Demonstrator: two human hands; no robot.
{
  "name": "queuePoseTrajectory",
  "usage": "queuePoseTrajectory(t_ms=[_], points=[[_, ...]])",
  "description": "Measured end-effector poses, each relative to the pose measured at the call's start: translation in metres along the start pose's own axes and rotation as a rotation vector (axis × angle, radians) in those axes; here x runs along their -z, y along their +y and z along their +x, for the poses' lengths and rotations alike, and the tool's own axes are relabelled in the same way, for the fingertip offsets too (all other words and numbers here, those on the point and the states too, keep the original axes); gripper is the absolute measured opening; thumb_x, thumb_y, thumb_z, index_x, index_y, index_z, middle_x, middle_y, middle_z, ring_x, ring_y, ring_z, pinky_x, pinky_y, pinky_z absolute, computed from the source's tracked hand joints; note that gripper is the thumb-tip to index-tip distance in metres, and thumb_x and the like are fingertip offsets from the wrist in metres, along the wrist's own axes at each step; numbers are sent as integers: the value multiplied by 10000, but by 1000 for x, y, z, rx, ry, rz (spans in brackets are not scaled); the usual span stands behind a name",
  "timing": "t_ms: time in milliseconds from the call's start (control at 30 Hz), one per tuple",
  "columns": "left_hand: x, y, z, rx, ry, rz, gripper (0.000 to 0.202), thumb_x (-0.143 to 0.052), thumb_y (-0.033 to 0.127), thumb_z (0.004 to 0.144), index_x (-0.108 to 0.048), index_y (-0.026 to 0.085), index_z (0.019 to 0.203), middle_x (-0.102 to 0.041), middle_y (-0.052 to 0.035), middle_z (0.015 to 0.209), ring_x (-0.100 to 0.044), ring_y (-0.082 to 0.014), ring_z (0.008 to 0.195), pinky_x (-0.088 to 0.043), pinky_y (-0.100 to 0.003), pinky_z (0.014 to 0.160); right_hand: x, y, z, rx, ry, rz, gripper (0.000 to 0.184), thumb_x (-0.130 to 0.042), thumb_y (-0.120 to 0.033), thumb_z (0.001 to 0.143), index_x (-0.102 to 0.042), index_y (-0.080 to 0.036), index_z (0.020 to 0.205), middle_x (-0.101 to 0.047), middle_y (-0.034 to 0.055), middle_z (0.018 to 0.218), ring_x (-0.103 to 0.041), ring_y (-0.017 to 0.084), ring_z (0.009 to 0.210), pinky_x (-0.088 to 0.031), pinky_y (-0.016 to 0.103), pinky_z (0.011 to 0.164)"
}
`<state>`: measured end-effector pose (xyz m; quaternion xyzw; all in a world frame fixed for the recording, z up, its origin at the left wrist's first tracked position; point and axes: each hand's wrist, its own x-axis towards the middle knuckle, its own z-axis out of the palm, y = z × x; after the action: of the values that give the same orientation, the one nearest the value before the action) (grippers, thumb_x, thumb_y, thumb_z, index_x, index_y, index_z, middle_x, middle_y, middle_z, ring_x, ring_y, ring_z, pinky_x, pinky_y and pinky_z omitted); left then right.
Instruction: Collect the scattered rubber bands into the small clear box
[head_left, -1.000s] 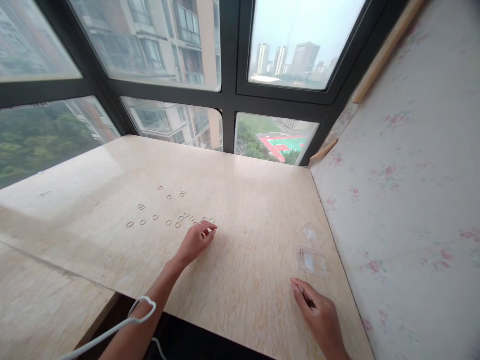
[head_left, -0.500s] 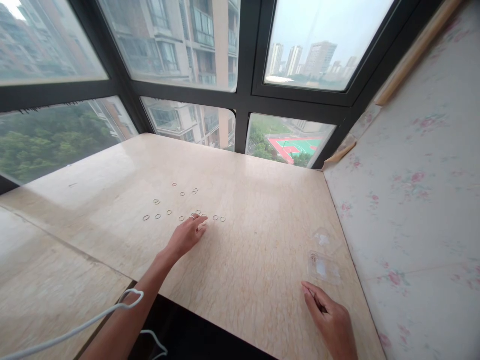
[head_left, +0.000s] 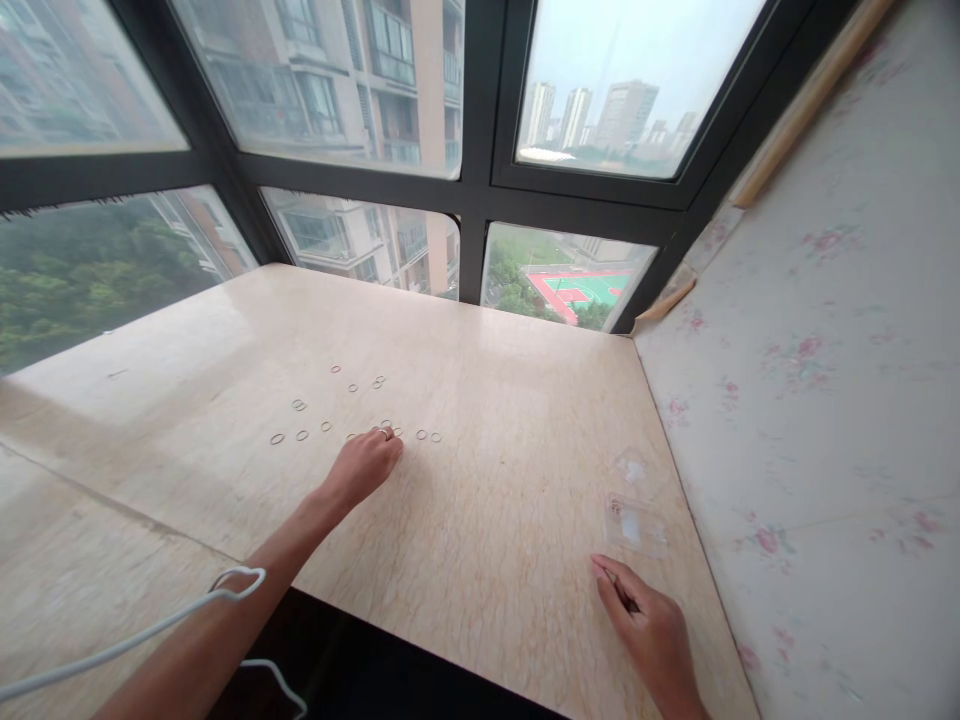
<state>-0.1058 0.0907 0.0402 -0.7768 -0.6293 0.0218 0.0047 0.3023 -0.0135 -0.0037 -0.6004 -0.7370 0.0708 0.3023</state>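
Observation:
My left hand (head_left: pixel 367 460) rests low over the marbled ledge (head_left: pixel 487 560), among several small thin rings. Its fingers are curled down and pressed together, and a ring is on one finger; whatever the fingertips hold is hidden. Two thin rings (head_left: pixel 428 436) lie just right of it, and others, such as a dark ring (head_left: pixel 277 439) and a reddish ring (head_left: pixel 335 369), lie to the left and behind. At the right, my right hand (head_left: pixel 651 632) is closed in a pinch near the ledge. What it pinches is too small to name.
Beyond the right hand lies a clear plastic box (head_left: pixel 635 525) with some small rings in it, and a clear lid-like piece (head_left: pixel 632 468) behind it. A white cable (head_left: pixel 135 648) crosses my left forearm. Windows (head_left: pixel 420 250) and a flowered wall (head_left: pixel 810 400) border the ledge.
The left hand's outstretched fingers have curled in and down among the rings. My right hand keeps its pinch. The whole view has shifted slightly.

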Motion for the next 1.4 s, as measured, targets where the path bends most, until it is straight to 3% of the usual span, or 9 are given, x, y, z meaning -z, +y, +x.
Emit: queuePoseTrajectory(t_ms=[267, 533, 667, 867, 1067, 1200, 1400], points=[[8, 6, 7, 7, -63, 40, 260, -362, 166, 892, -595, 128, 784, -621, -120, 848, -593, -215, 736, -424, -316, 638, 3, -6, 3, -18, -11, 24, 415, -432, -453, 920, -739, -175, 889, -701, 38, 654, -616, 115, 475, -482, 175, 488], [14, 31, 9, 21, -64, -168, 170, -426, 234, 850, -553, 161, 764, -610, -59, 795, -557, -179, 666, -356, -283, 585, 4, -8, 3, -58, -30, 65, 355, -436, -389, 923, -727, -186, 914, -694, 26, 657, -621, 124, 510, -491, 203, 538], [18, 71, 16, -57, -51, -419, 131, -462, 269, 841, -548, 177, 805, -603, -22, 777, -542, -156, 665, -366, -279, 611, 3, -10, 2, -101, -48, 81, 335, -439, -371, 924, -723, -193, 932, -680, 14, 640, -609, 122, 510, -465, 211, 526], [27, 172, 40, -320, 64, -890, 50, -475, 190, 818, -521, 169, 813, -574, -30, 864, -523, -109, 680, -426, -254, 644, 4, -11, 2, -133, -61, 151, 281, -467, -326, 917, -718, -205, 952, -684, 3, 668, -623, 121, 553, -449, 216, 557], [30, 257, 70, -499, 31, -988, 59, -506, 201, 830, -547, 165, 853, -544, -52, 951, -530, -100, 674, -453, -265, 653, 6, -12, 4, -170, -81, 178, 265, -476, -296, 901, -723, -214, 953, -670, -1, 624, -616, 130, 536, -414, 225, 542], [28, 285, 87, -578, -27, -825, 126, -479, 196, 858, -586, 162, 915, -533, -75, 1042, -541, -107, 673, -463, -288, 672, 7, -13, 5, -166, -76, 190, 258, -476, -269, 895, -723, -224, 952, -677, -1, 643, -616, 128, 547, -413, 226, 559], [21, 299, 99, -622, -84, -690, 183, -452, 235, 906, -619, 171, 944, -536, -79, 1042, -564, -143, 735, -461, -298, 698, 8, -14, 6, -169, -98, 189, 248, -482, -246, 894, -722, -232, 952, -690, 0, 678, -628, 130, 575, -404, 223, 575]])
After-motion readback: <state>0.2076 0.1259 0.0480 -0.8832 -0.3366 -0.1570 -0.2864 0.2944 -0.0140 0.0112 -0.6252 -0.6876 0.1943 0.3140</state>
